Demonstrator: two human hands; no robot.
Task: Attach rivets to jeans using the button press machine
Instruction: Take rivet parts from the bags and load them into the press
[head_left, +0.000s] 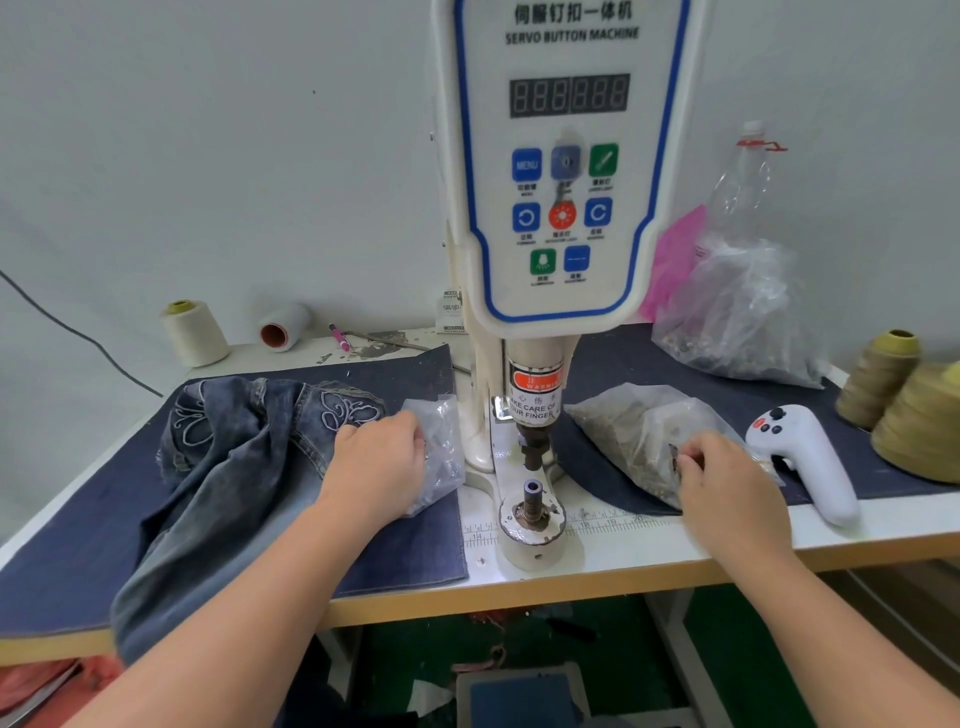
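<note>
Beside the press, left hand (382, 457) and right hand (724, 486) each gripping a rivet bag

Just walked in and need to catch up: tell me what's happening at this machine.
A person sits at the servo button machine. The left hand reaches into a small clear bag beside the jeans; the right hand digs in another bag of metal parts, its fingers pinching something small. The lower die is bare and the jeans lie to the left, not yet under the press.
</note>
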